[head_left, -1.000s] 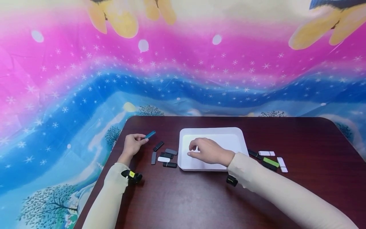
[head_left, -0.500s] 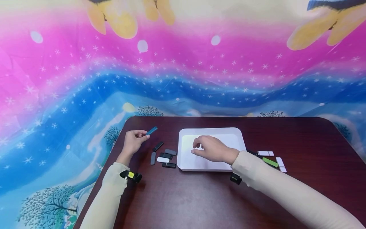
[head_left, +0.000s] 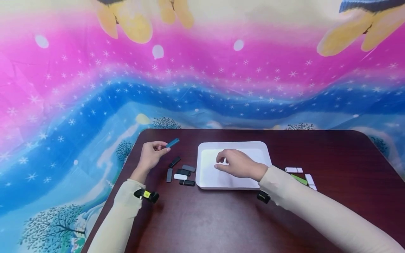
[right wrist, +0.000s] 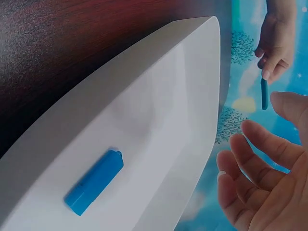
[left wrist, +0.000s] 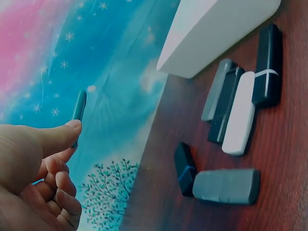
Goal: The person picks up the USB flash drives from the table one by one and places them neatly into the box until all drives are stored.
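My left hand pinches a teal USB stick between thumb and fingers, raised above the far left of the table. Over the white tray hovers my right hand, its fingers loosely bent with nothing between them. In the right wrist view a bright blue USB stick lies on the tray floor, hidden in the head view. Left of the tray lie several more sticks, among them a white stick, a grey stick and a black stick.
Right of the tray, partly covered by my right sleeve, lie a green stick, a white stick and another white stick. The dark wooden table ends at a patterned cloth backdrop.
My left hand has moved right and slightly away from me, carrying the teal USB stick. My right hand has drifted a little to the right over the tray.
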